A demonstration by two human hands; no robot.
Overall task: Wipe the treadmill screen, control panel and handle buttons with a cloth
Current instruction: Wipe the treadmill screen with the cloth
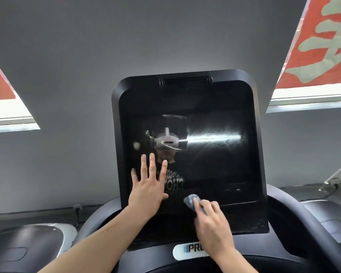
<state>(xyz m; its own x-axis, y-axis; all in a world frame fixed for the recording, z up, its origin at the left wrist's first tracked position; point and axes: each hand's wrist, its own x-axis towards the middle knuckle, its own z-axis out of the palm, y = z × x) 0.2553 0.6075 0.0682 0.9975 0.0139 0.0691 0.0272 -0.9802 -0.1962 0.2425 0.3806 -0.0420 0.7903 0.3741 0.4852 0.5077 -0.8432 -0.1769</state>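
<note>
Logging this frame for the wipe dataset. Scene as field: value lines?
surface: glossy black rectangular treadmill screen, off, with reflections and glare
tool: small crumpled grey cloth, on the screen's lower middle
right hand: fingers curled on the cloth, pressing it to the screen
left hand: flat, fingers spread, on the screen's lower left
below: white logo plate, partly covered by the right arm

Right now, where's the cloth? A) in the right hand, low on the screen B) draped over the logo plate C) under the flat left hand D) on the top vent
A: the right hand holds the bunched grey cloth against the lower part of the screen, while the left hand lies flat and bare on the glass.
</note>
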